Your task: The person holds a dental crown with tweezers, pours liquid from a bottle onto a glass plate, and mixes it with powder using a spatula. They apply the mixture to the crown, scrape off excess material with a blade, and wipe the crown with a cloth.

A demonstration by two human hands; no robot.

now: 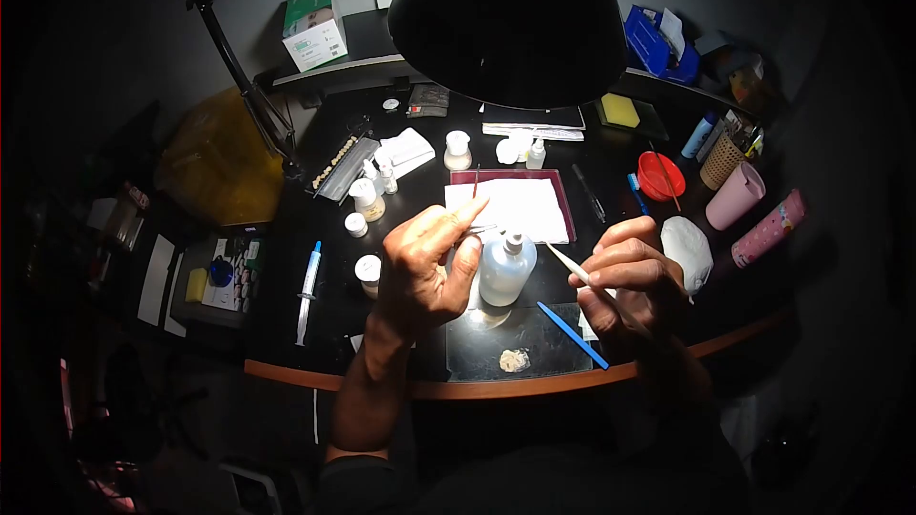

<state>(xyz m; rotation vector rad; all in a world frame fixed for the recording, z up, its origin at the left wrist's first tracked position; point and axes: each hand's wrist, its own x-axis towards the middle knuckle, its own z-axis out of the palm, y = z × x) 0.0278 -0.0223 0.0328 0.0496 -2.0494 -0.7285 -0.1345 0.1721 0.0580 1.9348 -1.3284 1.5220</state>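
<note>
My left hand is closed in a pinch on thin metal tweezers, whose tips point right, with a small pale piece at their end. Just below those tips stands an upright translucent bottle with a nozzle. Over to the right, my right hand grips a white-handled brush like a pen. Its narrow tip points up and left toward the bottle's neck. Behind the bottle lies a white paper sheet on a dark red tray. A blue stick tool lies below my right hand.
A black lamp shade hangs over the desk's back. Left are a syringe, small jars and dropper bottles. Right are a red bowl, a white lump and a pink cup. A wooden edge borders the front.
</note>
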